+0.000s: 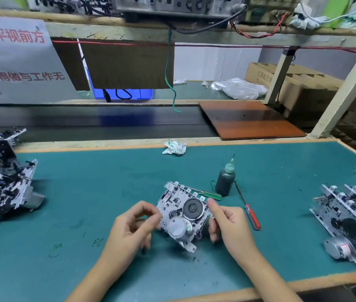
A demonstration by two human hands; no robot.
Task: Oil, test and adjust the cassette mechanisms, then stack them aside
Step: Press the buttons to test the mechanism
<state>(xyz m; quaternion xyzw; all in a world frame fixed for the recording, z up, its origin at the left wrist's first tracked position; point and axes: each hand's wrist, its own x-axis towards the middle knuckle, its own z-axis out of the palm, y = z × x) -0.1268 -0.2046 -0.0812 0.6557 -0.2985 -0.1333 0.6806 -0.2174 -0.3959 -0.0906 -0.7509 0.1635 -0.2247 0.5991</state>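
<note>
Green bench mat (85, 192) held one mechanism (182, 216) at centre, gripped between left hand (132, 229) and right hand (229, 223). Oil bottle (225, 182) stood at two o'clock. Steadying both edges would probably ease testing.

A single head-worn wide-angle view looks forward and steeply down onto the teal-matted desk (63, 192) from close above its near edge. The forearms enter from the bottom of the frame, so the working area sits near and central. Farther off, the view reaches a dark conveyor belt (85, 123) and an upper wooden shelf (194, 31), bowed by lens distortion.
</note>
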